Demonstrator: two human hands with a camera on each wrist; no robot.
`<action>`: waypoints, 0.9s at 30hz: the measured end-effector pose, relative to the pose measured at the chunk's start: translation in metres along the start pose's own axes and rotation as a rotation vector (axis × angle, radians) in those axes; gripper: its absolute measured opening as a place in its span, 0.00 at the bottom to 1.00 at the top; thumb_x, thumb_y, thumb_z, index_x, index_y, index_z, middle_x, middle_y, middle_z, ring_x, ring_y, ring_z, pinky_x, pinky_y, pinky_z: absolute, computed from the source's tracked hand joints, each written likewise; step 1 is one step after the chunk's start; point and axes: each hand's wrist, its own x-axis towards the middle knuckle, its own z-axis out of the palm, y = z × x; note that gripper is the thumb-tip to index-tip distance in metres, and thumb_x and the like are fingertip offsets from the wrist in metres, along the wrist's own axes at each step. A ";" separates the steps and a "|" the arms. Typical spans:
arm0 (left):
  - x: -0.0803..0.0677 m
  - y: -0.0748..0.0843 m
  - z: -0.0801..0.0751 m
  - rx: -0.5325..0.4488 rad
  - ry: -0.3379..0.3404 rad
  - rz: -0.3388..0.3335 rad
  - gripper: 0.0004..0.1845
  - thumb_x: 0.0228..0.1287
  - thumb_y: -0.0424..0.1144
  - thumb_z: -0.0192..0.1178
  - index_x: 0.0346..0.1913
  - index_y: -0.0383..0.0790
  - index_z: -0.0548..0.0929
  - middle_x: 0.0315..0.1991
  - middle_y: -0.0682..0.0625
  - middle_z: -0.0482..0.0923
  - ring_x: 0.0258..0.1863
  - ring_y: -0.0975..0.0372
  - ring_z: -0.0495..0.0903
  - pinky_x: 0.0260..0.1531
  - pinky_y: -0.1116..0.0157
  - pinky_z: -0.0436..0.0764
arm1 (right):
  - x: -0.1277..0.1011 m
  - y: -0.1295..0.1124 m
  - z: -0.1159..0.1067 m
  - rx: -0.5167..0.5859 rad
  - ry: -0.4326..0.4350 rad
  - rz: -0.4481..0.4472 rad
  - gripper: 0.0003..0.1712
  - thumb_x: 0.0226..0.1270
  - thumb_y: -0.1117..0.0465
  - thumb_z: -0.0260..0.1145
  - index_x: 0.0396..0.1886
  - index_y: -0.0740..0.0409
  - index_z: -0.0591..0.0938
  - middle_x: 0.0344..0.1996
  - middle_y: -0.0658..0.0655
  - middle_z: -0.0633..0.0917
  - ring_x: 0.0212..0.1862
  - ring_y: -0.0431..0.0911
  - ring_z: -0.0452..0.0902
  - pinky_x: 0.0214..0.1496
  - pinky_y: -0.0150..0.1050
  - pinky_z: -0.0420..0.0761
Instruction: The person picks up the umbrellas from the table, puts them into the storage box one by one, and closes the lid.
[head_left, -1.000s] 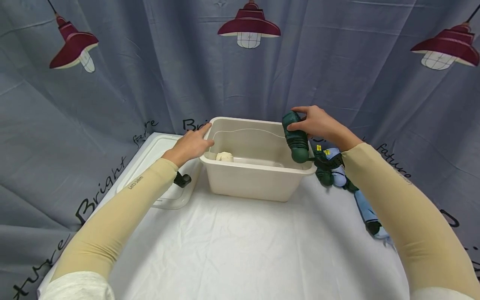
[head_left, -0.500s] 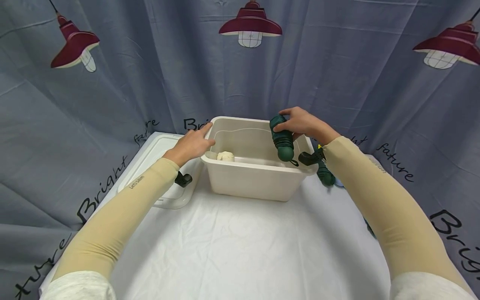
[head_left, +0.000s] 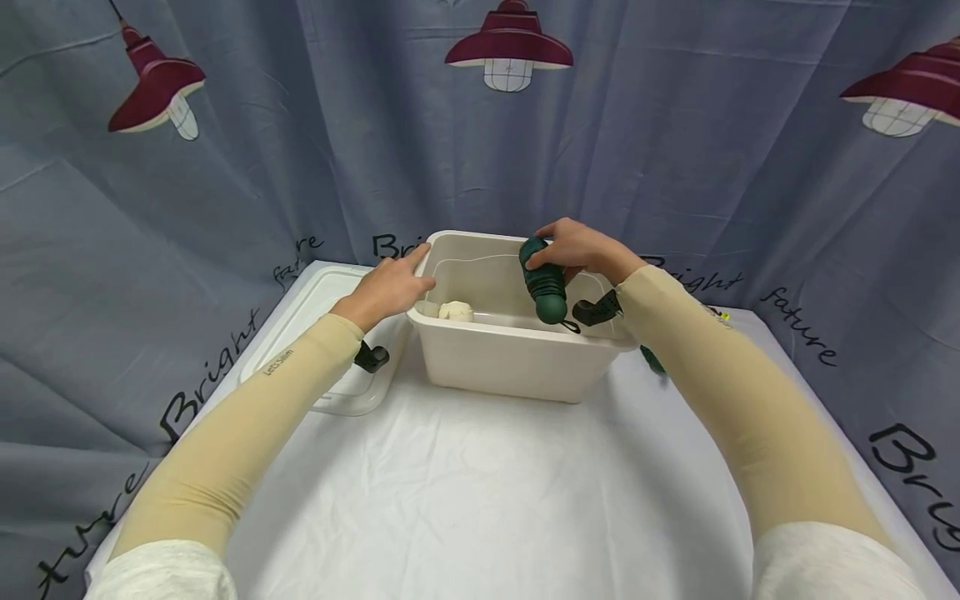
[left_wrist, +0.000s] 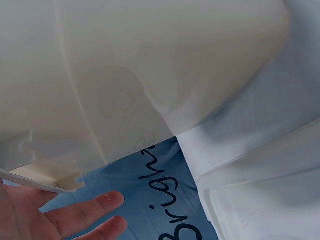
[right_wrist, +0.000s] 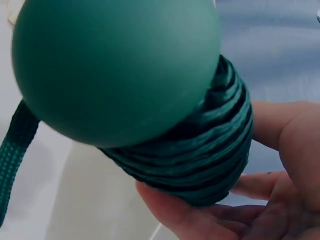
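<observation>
My right hand [head_left: 573,247] grips a dark green bundle [head_left: 543,286], a ball-ended handle wound with green cord, over the inside of a cream plastic bin [head_left: 510,362]. Close up in the right wrist view, the green bundle [right_wrist: 150,95] lies between my fingers [right_wrist: 200,220] and thumb, a green strap hanging at its left. My left hand [head_left: 390,286] rests on the bin's left rim with fingers straight. The left wrist view shows those fingers [left_wrist: 75,215] under the bin wall [left_wrist: 150,65]. A small cream object [head_left: 454,312] lies in the bin's left corner.
A clear lid [head_left: 330,333] with a black clip [head_left: 371,357] lies left of the bin on the white tablecloth [head_left: 487,483]. Another green item [head_left: 652,361] peeks out behind my right forearm. A grey curtain printed with red lamps hangs behind.
My right hand has carried the green bundle leftward from beside the bin's right rim to over its inside. The left hand has stayed on the rim.
</observation>
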 end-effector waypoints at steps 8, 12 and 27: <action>-0.001 0.002 -0.001 0.017 -0.003 -0.012 0.41 0.70 0.55 0.48 0.82 0.56 0.46 0.39 0.40 0.83 0.27 0.52 0.76 0.32 0.56 0.76 | 0.014 -0.008 0.013 -0.005 -0.060 0.003 0.40 0.69 0.58 0.67 0.76 0.63 0.64 0.56 0.68 0.78 0.37 0.49 0.84 0.35 0.43 0.87; -0.001 0.002 -0.001 0.014 -0.008 -0.016 0.41 0.70 0.55 0.48 0.82 0.56 0.46 0.47 0.38 0.83 0.33 0.51 0.78 0.37 0.54 0.77 | 0.021 -0.010 0.020 -0.022 -0.100 0.021 0.39 0.69 0.58 0.67 0.76 0.63 0.64 0.56 0.67 0.77 0.38 0.49 0.84 0.37 0.43 0.87; -0.003 0.006 -0.001 0.005 0.000 -0.010 0.41 0.70 0.55 0.48 0.82 0.56 0.46 0.40 0.38 0.82 0.26 0.52 0.75 0.35 0.55 0.75 | 0.038 -0.013 0.040 -0.062 -0.243 0.069 0.33 0.69 0.59 0.65 0.71 0.64 0.70 0.47 0.62 0.80 0.40 0.48 0.83 0.43 0.44 0.87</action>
